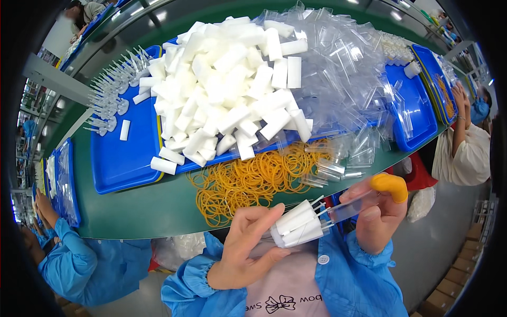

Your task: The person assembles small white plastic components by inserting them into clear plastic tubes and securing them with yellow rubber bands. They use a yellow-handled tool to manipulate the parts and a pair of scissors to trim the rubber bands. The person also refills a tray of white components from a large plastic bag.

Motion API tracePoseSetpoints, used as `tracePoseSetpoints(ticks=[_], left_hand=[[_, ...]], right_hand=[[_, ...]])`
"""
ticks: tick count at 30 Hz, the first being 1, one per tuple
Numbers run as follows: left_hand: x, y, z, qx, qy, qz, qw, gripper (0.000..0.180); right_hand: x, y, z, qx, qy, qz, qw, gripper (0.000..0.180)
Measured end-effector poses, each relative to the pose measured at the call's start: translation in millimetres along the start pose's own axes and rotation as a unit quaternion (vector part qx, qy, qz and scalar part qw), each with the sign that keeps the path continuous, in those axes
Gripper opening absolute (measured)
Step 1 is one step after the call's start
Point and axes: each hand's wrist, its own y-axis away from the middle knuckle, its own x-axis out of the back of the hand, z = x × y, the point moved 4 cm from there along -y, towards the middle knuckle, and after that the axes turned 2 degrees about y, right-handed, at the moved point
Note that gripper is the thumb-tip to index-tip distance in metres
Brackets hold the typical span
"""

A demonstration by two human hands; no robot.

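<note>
In front of my chest, my left hand (252,245) is closed around the base of a white bundle (300,224), made of foam-like pieces with thin white prongs sticking out to the right. My right hand (376,219), with an orange-yellow finger cot (390,187) on one finger, pinches a clear plastic sleeve (353,207). The sleeve's left end is close to the prong tips; whether it touches them I cannot tell. Beyond my hands lies a pile of orange-yellow rubber bands (243,182), with loose clear sleeves (335,166) at its right.
A big heap of white foam blocks (216,84) and a heap of clear sleeves (338,68) cover the middle tray. White pronged parts (113,95) line the left blue tray (124,164). Another blue tray (417,119) stands right. Co-workers sit on both sides of the green table (132,208).
</note>
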Motion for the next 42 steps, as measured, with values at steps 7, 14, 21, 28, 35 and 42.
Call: tracePoseSetpoints(ticks=[7, 14, 21, 28, 35, 42], left_hand=[[-1, 0, 2, -0.008, -0.013, 0.017, 1.0, 0.059], [-2, -3, 2, 0.027, 0.032, -0.008, 0.999, 0.058], [-7, -1, -6, 0.047, 0.108, -0.064, 0.991, 0.052], [-10, -1, -4, 0.038, 0.138, -0.071, 0.987, 0.051], [-9, -1, 1, 0.011, 0.062, -0.043, 0.997, 0.046], [-10, 0, 10, -0.013, -0.034, -0.026, 0.999, 0.047]], right_hand=[[3, -1, 3, -0.003, -0.043, 0.027, 0.999, 0.036], [-6, 1, 4, -0.049, -0.06, -0.104, 0.992, 0.024], [-7, 6, -6, 0.003, -0.028, -0.12, 0.992, 0.021], [-13, 15, -8, 0.042, -0.088, -0.095, 0.991, 0.029], [-4, 7, -9, 0.113, 0.143, -0.135, 0.974, 0.039], [-3, 13, -5, 0.034, 0.013, -0.095, 0.995, 0.037]])
